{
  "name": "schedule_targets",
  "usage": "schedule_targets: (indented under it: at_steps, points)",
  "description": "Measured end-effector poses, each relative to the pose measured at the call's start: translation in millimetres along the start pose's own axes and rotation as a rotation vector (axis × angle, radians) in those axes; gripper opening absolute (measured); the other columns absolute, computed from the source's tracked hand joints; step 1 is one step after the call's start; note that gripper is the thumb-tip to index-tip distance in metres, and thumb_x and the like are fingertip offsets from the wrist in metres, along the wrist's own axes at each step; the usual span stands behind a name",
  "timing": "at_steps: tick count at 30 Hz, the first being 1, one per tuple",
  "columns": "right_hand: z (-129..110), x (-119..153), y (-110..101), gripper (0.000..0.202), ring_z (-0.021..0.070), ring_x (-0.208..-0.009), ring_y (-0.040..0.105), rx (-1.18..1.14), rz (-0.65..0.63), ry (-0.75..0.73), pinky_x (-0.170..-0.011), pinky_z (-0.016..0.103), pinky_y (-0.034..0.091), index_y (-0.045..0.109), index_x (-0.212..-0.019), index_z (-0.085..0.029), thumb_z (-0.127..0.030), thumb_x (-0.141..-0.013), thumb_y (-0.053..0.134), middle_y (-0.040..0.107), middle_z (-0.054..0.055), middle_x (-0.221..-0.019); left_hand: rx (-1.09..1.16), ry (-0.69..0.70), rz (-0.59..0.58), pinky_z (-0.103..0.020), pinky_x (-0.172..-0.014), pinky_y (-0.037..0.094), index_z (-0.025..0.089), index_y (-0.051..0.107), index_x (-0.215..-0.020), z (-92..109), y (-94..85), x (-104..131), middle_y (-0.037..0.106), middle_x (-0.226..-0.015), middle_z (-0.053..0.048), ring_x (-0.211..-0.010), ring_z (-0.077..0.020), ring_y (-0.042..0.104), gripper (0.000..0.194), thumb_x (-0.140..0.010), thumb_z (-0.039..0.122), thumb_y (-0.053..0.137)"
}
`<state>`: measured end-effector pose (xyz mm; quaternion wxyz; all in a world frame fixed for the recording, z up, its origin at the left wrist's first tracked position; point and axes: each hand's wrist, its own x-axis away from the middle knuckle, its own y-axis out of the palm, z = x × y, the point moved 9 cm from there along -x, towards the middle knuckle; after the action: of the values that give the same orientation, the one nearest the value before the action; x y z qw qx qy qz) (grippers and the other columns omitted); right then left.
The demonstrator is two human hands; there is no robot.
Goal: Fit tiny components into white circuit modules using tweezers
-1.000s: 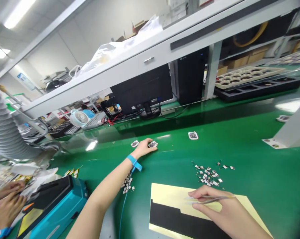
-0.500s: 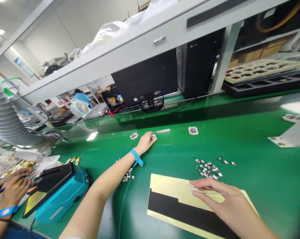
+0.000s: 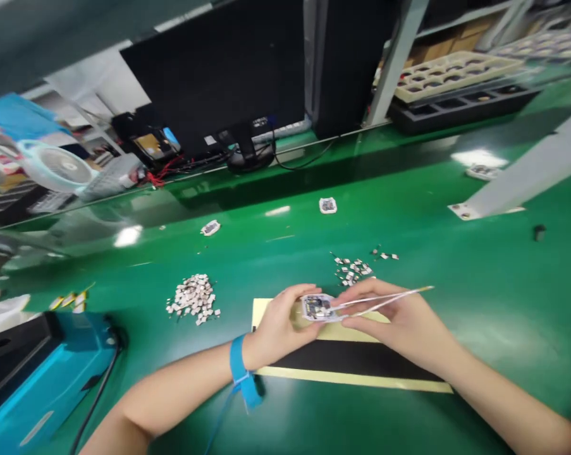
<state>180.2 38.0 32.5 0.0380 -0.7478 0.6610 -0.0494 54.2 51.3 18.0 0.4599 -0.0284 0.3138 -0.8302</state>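
My left hand, with a blue wrist strap, pinches a small white-framed circuit board by its left side. My right hand is closed on a pair of tweezers, their thin ends pointing away to the right. Its fingertips are close to the right edge of the board; whether they touch it I cannot tell. Both hands are above a yellow sheet with a black band. Just beyond the right hand lies a scatter of small wired parts.
A heap of small pale parts lies to the left. Similar white-framed boards sit farther back. A blue-and-black machine stands front left, a metal post at right, and a monitor and trays behind.
My left hand has brought the white-framed board from the back of the bench to above the yellow sheet. My right hand, still with the tweezers, is now beside it. The view has tilted down.
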Motion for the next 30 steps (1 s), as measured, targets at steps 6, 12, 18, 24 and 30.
schedule_targets:
  at_steps: [6,12,18,24,30]
  points:
    - [1.6,1.1,3.9,0.020,0.0146,-0.076,0.064,-0.022,-0.030,0.006,-0.072,0.025,0.052,0.058,-0.080,-0.018,-0.022,-0.064,0.068,0.066,0.001,-0.081,0.000,0.032,-0.015,-0.032,-0.082,0.047,0.021,0.039,-0.111,-1.8,0.2,2.0,0.058,-0.105,-0.008,-0.095,-0.0189,0.057,0.048,-0.069,0.019,0.061]
    - [-1.0,2.7,-0.1,0.017,0.0136,-0.074,0.064,0.026,-0.012,-0.046,-0.070,0.023,0.052,0.059,-0.079,-0.019,-0.022,-0.064,0.068,0.066,0.001,-0.080,-0.011,0.100,-0.006,-0.031,-0.080,0.047,0.019,0.044,-0.107,9.0,-3.3,1.7,0.059,-0.102,-0.008,-0.095,-0.0184,0.057,0.043,-0.068,0.018,0.062]
    - [-16.8,10.4,0.5,0.013,0.0134,-0.074,0.065,0.041,0.016,-0.269,-0.067,0.020,0.054,0.060,-0.072,-0.020,-0.011,-0.065,0.067,0.068,0.000,-0.076,0.023,0.211,0.031,-0.031,-0.080,0.048,0.017,0.045,-0.103,19.2,-7.2,0.1,0.060,-0.101,-0.010,-0.096,-0.0187,0.057,0.040,-0.067,0.015,0.063]
    - [-37.6,21.3,6.3,0.023,0.0142,-0.078,0.064,-0.001,-0.014,-0.442,-0.071,0.023,0.055,0.060,-0.078,-0.021,-0.004,-0.064,0.066,0.068,0.000,-0.084,-0.038,0.241,0.023,-0.030,-0.079,0.047,0.016,0.050,-0.096,22.5,-6.6,-1.4,0.060,-0.101,-0.011,-0.095,-0.0179,0.057,0.029,-0.069,0.014,0.061]
    - [-25.1,12.6,2.6,0.016,0.0126,-0.076,0.064,0.108,0.051,-0.328,-0.071,0.018,0.053,0.060,-0.076,-0.017,-0.010,-0.065,0.067,0.067,0.002,-0.078,-0.010,0.208,0.031,-0.030,-0.080,0.047,0.016,0.046,-0.100,19.3,-6.9,-0.6,0.060,-0.100,-0.009,-0.097,-0.0179,0.057,0.037,-0.068,0.016,0.063]
